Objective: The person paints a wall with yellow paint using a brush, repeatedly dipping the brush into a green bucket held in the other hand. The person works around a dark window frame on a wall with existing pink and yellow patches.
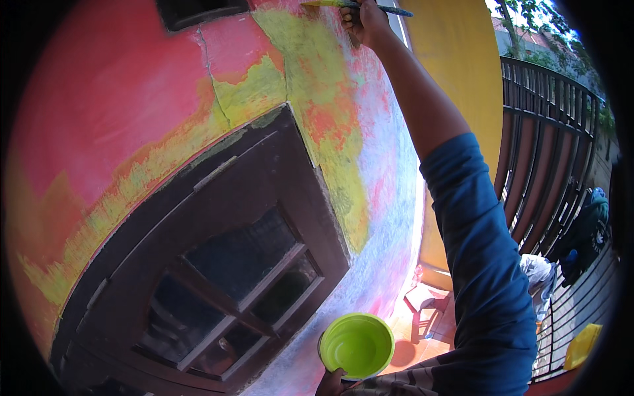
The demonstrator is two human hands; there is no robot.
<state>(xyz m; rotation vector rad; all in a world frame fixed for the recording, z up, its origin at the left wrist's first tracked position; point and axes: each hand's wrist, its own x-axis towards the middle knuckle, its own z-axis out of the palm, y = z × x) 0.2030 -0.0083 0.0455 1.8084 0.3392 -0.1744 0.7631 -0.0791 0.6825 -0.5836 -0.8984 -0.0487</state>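
My right hand [369, 22] is raised at the top of the view, closed around the blue, paint-smeared handle of a paintbrush [337, 3]. The brush's yellowish tip reaches left to the wall [317, 59], painted in patches of pink, orange, yellow-green and whitish blue. Low in the view my left hand [332, 382] grips the rim of a lime-green plastic tub [357, 345], thumb over the edge. The tub's inside faces the camera; how much paint it holds I cannot tell. A dark brown wooden window frame [218, 193] with glass panes is set in the wall, left of the tub.
A small stool [421, 298] stands on the tiled floor below, by the corner of the yellow wall [446, 74]. To the right are a slatted metal fence [545, 148], hanging dark clothing [587, 232] and a yellow object [583, 346]. A crack [212, 74] runs down the painted wall.
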